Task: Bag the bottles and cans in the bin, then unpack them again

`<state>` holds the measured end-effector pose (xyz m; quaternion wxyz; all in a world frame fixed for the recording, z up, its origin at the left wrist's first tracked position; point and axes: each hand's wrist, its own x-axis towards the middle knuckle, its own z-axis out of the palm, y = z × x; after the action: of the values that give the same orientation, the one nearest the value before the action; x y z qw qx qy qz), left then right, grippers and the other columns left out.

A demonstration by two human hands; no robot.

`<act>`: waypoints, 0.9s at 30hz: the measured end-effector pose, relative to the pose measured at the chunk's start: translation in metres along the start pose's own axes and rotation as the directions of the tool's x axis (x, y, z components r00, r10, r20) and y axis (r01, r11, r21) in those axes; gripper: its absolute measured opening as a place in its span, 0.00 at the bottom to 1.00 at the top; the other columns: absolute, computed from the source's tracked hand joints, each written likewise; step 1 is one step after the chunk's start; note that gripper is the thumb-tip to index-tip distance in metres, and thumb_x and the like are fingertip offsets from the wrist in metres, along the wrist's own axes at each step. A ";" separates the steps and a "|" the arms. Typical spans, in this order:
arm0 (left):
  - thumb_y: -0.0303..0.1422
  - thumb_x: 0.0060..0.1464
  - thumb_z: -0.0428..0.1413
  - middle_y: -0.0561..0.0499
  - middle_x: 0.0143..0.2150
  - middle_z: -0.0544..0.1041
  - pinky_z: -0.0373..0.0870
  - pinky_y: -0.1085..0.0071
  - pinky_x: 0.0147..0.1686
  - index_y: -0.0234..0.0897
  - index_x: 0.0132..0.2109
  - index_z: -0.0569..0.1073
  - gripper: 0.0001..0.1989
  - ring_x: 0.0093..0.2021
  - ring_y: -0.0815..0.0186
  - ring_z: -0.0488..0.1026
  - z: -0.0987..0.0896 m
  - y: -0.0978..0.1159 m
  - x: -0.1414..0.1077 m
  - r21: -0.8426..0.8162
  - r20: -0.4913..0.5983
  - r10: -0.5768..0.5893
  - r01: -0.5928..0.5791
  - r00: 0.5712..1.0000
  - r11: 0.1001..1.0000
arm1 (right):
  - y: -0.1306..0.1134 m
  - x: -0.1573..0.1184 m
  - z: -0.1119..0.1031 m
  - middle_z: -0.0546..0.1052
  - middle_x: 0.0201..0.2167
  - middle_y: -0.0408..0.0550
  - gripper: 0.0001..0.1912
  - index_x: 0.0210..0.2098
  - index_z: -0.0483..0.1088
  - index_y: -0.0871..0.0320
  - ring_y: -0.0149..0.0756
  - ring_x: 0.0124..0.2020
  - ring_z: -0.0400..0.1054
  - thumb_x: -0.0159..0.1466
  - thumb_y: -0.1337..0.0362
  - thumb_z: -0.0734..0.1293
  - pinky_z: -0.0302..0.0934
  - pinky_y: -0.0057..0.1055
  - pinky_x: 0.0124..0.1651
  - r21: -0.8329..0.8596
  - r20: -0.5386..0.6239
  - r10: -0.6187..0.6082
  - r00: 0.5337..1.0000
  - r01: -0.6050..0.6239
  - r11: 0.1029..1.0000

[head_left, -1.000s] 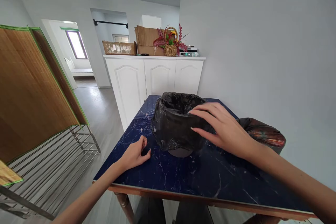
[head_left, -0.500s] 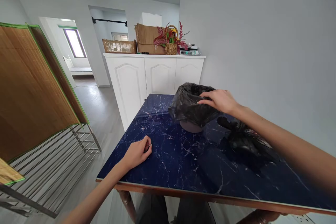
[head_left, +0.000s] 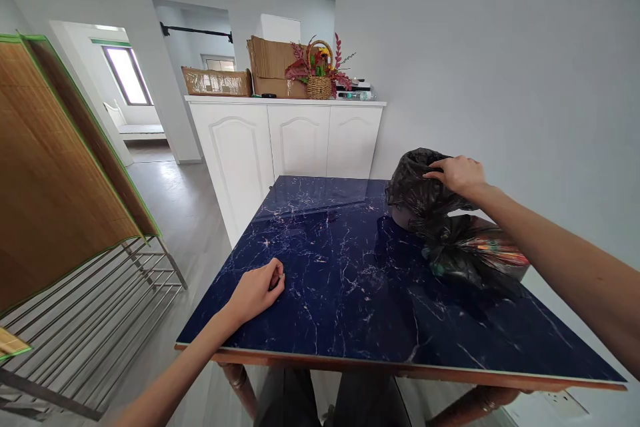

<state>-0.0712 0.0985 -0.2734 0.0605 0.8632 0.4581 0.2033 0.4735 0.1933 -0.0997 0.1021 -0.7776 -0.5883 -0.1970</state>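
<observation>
A bin (head_left: 403,217) lined with a black plastic bag (head_left: 413,180) stands at the back right of the blue marbled table (head_left: 320,280). My right hand (head_left: 459,173) is closed on the rim of that lined bin, thumb and fingers pinching the bag's edge. Just in front of the bin lies a filled black bag (head_left: 475,253), with colourful contents showing through. Resting on the table's left part, my left hand (head_left: 257,290) is curled, its fingers closed with nothing visible in them.
Behind the table is a white cabinet (head_left: 300,137) bearing cardboard boxes (head_left: 217,81) and a flower basket (head_left: 319,87). A metal rack (head_left: 145,287) with a bamboo mat (head_left: 60,167) stands at the left. A grey wall (head_left: 480,67) rises on the right.
My right hand has moved the lined bin to the right, up against the filled bag. My left hand stays curled in place on the table. The view has shifted slightly.
</observation>
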 end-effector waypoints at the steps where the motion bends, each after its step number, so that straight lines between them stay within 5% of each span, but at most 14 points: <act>1: 0.37 0.69 0.49 0.57 0.30 0.73 0.61 0.69 0.32 0.44 0.43 0.64 0.04 0.27 0.63 0.74 0.000 0.000 0.000 0.002 0.000 -0.003 0.003 1.000 1.000 | 0.004 -0.001 0.000 0.84 0.48 0.65 0.25 0.59 0.81 0.53 0.57 0.47 0.77 0.74 0.46 0.66 0.67 0.46 0.46 0.001 -0.007 0.004 1.000 -0.004 1.000; 6: 0.38 0.70 0.48 0.57 0.31 0.73 0.63 0.69 0.33 0.44 0.44 0.64 0.05 0.28 0.64 0.74 0.000 0.001 0.001 0.016 -0.004 -0.016 0.016 1.000 1.000 | -0.004 -0.024 -0.005 0.80 0.53 0.68 0.24 0.63 0.76 0.63 0.61 0.57 0.72 0.74 0.57 0.66 0.63 0.55 0.59 0.061 -0.127 -0.114 0.985 0.122 0.991; 10: 0.38 0.70 0.48 0.58 0.30 0.72 0.63 0.70 0.33 0.44 0.44 0.64 0.05 0.28 0.63 0.74 -0.002 0.003 0.000 0.038 -0.011 -0.027 0.027 1.000 0.999 | -0.035 -0.075 -0.006 0.71 0.64 0.73 0.27 0.68 0.68 0.69 0.64 0.67 0.62 0.75 0.60 0.63 0.57 0.60 0.67 0.175 -0.278 -0.340 0.899 0.395 0.902; 15: 0.37 0.70 0.47 0.57 0.30 0.73 0.63 0.70 0.32 0.44 0.43 0.65 0.06 0.29 0.63 0.75 -0.002 0.011 -0.005 0.084 -0.054 -0.049 0.053 0.997 0.995 | -0.079 -0.174 0.024 0.78 0.58 0.55 0.16 0.58 0.75 0.52 0.46 0.60 0.73 0.77 0.56 0.63 0.69 0.43 0.63 0.302 -0.259 -0.577 0.775 0.632 0.713; 20: 0.39 0.72 0.45 0.49 0.39 0.76 0.70 0.63 0.40 0.42 0.43 0.67 0.11 0.38 0.57 0.77 0.005 0.017 -0.011 0.166 -0.156 -0.087 0.113 0.984 0.980 | -0.106 -0.254 0.074 0.70 0.71 0.56 0.26 0.70 0.67 0.53 0.48 0.72 0.64 0.78 0.51 0.61 0.61 0.50 0.73 0.666 -0.056 -0.507 0.860 0.411 0.622; 24: 0.41 0.72 0.45 0.40 0.49 0.76 0.72 0.51 0.52 0.40 0.48 0.72 0.15 0.49 0.48 0.75 0.013 0.014 -0.014 0.222 -0.223 -0.107 0.158 0.969 0.962 | -0.116 -0.285 0.092 0.56 0.79 0.51 0.36 0.78 0.57 0.53 0.49 0.81 0.44 0.78 0.42 0.56 0.45 0.55 0.80 0.663 0.147 -0.475 0.868 0.269 0.698; 27: 0.43 0.72 0.46 0.37 0.59 0.76 0.70 0.46 0.58 0.40 0.56 0.73 0.18 0.59 0.44 0.73 0.018 0.009 -0.016 0.229 -0.246 -0.123 0.181 0.961 0.957 | -0.120 -0.294 0.091 0.53 0.80 0.47 0.37 0.78 0.57 0.53 0.47 0.81 0.42 0.79 0.40 0.51 0.40 0.54 0.81 0.635 0.172 -0.451 0.876 0.252 0.730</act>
<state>-0.0646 0.0820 -0.2916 -0.0862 0.7967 0.5491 0.2373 0.3083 0.0059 -0.3161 0.2055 -0.5992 -0.7662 0.1082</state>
